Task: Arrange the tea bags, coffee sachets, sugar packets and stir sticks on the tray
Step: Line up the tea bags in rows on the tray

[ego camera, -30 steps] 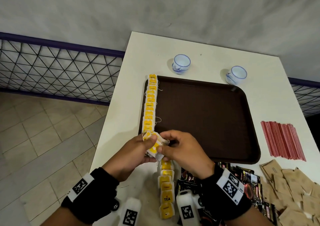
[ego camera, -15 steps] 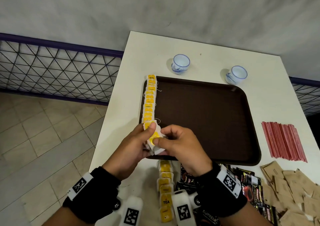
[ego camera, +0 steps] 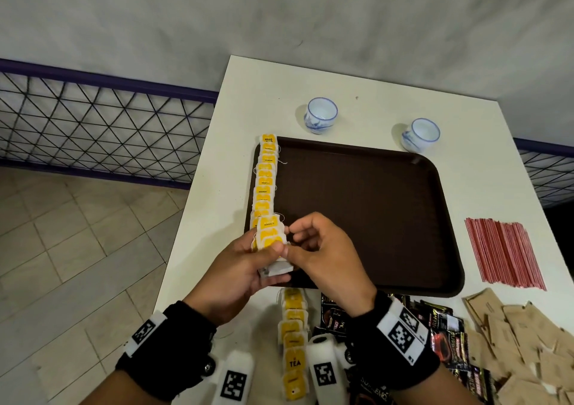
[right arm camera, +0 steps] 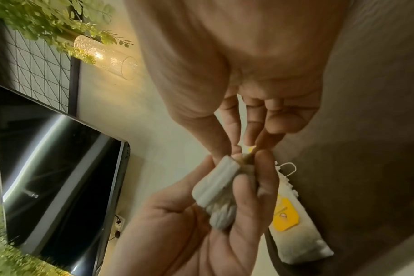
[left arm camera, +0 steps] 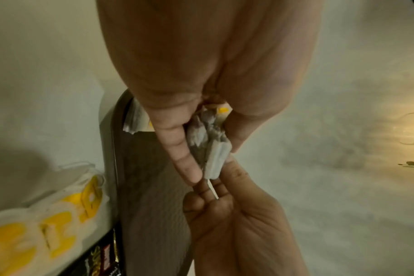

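Observation:
A brown tray [ego camera: 372, 218] lies on the white table [ego camera: 217, 218]. Several yellow-tagged tea bags [ego camera: 264, 181] overlap in a row along its left edge. My left hand [ego camera: 267, 261] grips a small stack of tea bags [ego camera: 270, 240] just over the row's near end. My right hand [ego camera: 290, 241] pinches the stack's right side with thumb and forefinger. In the left wrist view the stack [left arm camera: 210, 145] sits between my left fingers. In the right wrist view the stack [right arm camera: 215, 188] lies in my left palm, beside one tea bag [right arm camera: 291, 224] on the tray rim.
More tea bags [ego camera: 293, 342] lie in a line on the table below my hands. Dark coffee sachets [ego camera: 447, 336] and brown sugar packets [ego camera: 512, 336] are at the front right. Red stir sticks [ego camera: 503, 252] lie right of the tray. Two cups [ego camera: 320, 115] [ego camera: 419, 134] stand behind it.
Both hands have carried the stack slightly away from me, from the tray's front edge to the row's near end. One bag now sticks up from the top of the stack.

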The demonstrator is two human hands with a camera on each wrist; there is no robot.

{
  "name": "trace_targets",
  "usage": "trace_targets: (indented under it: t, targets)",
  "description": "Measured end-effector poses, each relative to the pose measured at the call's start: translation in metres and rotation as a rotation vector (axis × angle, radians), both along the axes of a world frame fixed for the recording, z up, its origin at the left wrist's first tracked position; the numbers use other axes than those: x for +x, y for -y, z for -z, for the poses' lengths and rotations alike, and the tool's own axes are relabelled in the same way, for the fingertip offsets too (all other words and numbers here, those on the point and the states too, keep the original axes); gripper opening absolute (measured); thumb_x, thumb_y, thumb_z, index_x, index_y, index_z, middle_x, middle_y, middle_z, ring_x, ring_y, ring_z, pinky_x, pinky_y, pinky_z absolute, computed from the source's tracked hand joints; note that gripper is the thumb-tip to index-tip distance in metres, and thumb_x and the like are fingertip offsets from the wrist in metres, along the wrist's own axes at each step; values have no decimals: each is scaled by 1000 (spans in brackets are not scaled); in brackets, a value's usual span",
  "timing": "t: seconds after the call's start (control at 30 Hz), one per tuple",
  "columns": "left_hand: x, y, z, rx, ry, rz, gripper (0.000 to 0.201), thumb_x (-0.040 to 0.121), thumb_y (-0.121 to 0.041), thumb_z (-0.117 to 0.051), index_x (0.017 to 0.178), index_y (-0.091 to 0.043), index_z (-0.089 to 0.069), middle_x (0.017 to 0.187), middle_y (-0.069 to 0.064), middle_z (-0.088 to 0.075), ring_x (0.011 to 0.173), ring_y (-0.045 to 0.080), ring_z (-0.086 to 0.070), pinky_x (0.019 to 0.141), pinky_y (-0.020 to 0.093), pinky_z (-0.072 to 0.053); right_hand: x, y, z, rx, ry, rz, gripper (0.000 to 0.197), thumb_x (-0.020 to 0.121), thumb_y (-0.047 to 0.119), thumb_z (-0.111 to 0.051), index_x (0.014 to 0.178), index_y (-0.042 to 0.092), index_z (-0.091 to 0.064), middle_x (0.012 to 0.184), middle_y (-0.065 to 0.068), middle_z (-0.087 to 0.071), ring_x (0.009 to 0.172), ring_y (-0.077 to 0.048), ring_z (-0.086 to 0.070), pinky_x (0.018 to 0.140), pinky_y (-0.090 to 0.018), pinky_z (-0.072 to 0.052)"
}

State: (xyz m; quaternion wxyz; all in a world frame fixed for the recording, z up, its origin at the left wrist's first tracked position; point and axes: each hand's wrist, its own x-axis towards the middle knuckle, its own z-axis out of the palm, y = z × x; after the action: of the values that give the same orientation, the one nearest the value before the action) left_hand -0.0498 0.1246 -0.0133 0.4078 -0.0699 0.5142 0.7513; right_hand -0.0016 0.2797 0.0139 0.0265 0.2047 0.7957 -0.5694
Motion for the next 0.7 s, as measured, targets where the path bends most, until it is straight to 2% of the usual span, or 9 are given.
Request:
trace_targets:
  t: [0.1,0.2,0.27,0.37,0.5,0.6,0.7]
  targets:
    - [0,-1,0,-52,-87,59,46,85,-25,-64,128,-9,-61,112,19,-73,94,28,-74,75,35,-62,-2,-3,-1,-44,12,-42,24,79,17,-83,95,29,-69,89,2,-66,79,-18,-65,74,-39,-60]
    - [-2,-2,0,-62,-98,120,46,87,-29,-62,130,-12,-59,119,16,-72,105,32,-73,87,44,-61,-2,-3,-1,-44,-1,-76,23,80,14,-80,95,29,-71,89,-2,-67,79,-23,-65,73,-44,-59]
    - [-2,-4,0,-62,-87,138,45,89,-30,-61,130,-13,-59,123,14,-71,110,34,-71,94,51,-58,-3,-3,1,-54,-11,-71,23,80,10,-79,94,27,-71,86,-3,-67,70,-18,-62,70,-42,-59]
    - [-5,-6,-1,-41,-22,100,42,90,-33,-59,128,-14,-62,122,14,-72,106,35,-72,93,51,-58,-4,-3,2,-45,-5,-66,24,81,5,-77,94,23,-70,80,-1,-66,65,-9,-59,68,-35,-57]
    - [-9,-7,-2,10,92,31,46,89,-37,-56,127,-12,-62,119,19,-72,100,36,-71,96,56,-53,-6,-5,3,-57,17,-50,26,80,2,-78,95,21,-68,80,-5,-68,69,-9,-61,71,-31,-57]
    - [-13,-7,-2,10,117,-16,44,92,-34,-53,128,-10,-61,117,19,-73,99,33,-72,93,52,-56,-7,-6,1,-67,25,-40,26,79,0,-79,94,18,-68,77,0,-66,67,-6,-61,68,-25,-55]
    - [-16,-6,-1,-1,142,-46,44,94,-32,-53,130,-8,-60,119,20,-72,107,36,-71,97,53,-56,-9,-8,0,-89,13,-65,22,81,-2,-76,90,18,-71,74,0,-66,64,-7,-60,64,-25,-54]
